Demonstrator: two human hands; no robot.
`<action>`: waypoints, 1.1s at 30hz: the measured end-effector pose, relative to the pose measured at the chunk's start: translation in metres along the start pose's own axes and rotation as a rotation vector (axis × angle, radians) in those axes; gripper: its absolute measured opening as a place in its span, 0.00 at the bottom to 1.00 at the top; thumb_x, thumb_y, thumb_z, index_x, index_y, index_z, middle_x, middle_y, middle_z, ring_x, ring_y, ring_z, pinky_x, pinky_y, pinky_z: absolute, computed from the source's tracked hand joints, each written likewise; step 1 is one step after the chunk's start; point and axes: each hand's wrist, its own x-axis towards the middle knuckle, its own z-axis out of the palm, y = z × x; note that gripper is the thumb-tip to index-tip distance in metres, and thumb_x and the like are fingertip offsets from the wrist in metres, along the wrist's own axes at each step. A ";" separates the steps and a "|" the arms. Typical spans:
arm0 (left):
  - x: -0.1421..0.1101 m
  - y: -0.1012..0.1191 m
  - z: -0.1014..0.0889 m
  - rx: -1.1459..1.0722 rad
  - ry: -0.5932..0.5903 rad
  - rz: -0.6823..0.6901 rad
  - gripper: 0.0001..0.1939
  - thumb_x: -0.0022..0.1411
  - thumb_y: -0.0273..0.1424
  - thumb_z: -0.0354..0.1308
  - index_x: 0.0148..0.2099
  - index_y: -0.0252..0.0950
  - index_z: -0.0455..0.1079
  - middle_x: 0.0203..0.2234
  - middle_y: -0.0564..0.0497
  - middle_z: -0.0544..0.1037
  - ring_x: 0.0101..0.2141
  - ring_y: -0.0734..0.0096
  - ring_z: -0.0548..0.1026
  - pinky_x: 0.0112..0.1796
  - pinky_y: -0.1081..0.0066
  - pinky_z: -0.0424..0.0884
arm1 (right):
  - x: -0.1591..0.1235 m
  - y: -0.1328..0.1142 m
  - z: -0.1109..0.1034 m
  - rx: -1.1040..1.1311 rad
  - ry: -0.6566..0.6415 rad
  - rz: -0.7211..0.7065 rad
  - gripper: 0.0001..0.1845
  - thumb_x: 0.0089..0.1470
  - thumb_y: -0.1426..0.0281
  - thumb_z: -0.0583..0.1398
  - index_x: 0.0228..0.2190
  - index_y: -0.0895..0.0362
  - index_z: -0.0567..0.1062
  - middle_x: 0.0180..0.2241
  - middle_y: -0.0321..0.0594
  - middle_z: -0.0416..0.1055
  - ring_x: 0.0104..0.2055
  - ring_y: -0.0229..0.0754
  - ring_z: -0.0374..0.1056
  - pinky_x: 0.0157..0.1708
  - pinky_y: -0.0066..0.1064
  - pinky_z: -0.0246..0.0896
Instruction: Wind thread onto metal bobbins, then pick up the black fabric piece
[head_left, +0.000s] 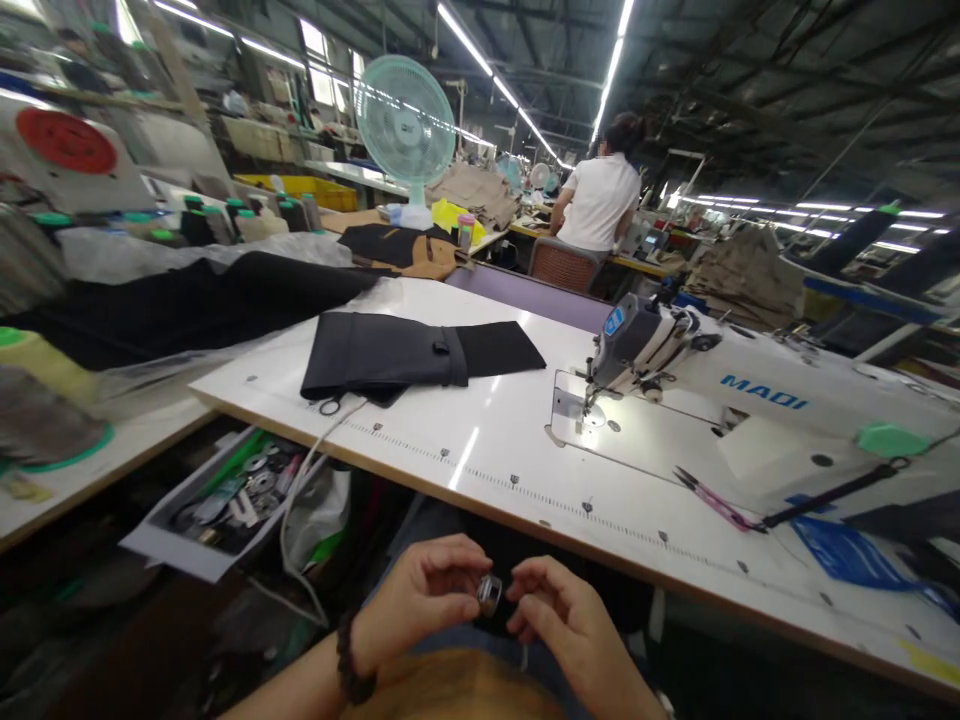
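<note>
Left hand [439, 592]: pinching small metal part [490, 595], ideally holding it steady.
Right hand [559, 612]: hovering just beside, fingers curling; any grip remaining unclear.
Metal part: sitting between hands, near table [487, 430].

Both hands are bare, left [424, 598] and right [555, 608]. There's a chunky bracelet [354, 660] on the left wrist — round, dark beads, nearly black. At the right wrist, a sliver of something pale [665, 706] peeks in, too cut off to call. Lap's in blue, denim-looking cloth [457, 640] — and below that, a blurry tan-brown patch [450, 690], maybe clothing, can't tell.
</note>
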 end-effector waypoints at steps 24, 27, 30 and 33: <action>-0.002 0.034 0.010 0.753 -0.172 0.261 0.16 0.53 0.32 0.60 0.46 0.38 0.70 0.33 0.48 0.71 0.34 0.71 0.70 0.36 0.71 0.69 | 0.007 -0.004 0.015 0.416 -0.031 0.123 0.17 0.39 0.66 0.68 0.32 0.58 0.71 0.29 0.37 0.72 0.30 0.37 0.67 0.34 0.30 0.63; -0.003 0.033 0.012 0.812 -0.149 0.280 0.14 0.54 0.27 0.58 0.45 0.37 0.70 0.33 0.48 0.70 0.34 0.71 0.69 0.36 0.71 0.68 | 0.006 0.000 0.017 0.483 -0.037 0.134 0.16 0.40 0.67 0.68 0.32 0.59 0.71 0.30 0.38 0.72 0.30 0.35 0.67 0.31 0.28 0.63; -0.005 0.031 0.014 0.849 -0.125 0.286 0.13 0.53 0.25 0.57 0.43 0.37 0.70 0.35 0.48 0.68 0.36 0.71 0.68 0.37 0.70 0.68 | 0.004 0.004 0.019 0.565 -0.059 0.172 0.17 0.39 0.68 0.68 0.33 0.59 0.72 0.32 0.38 0.72 0.32 0.36 0.68 0.29 0.26 0.64; -0.007 0.029 0.015 0.856 -0.117 0.292 0.13 0.52 0.25 0.57 0.43 0.37 0.70 0.36 0.48 0.67 0.36 0.71 0.67 0.37 0.69 0.68 | 0.004 0.007 0.019 0.614 -0.057 0.209 0.17 0.39 0.69 0.68 0.33 0.59 0.72 0.32 0.39 0.72 0.31 0.36 0.68 0.29 0.26 0.64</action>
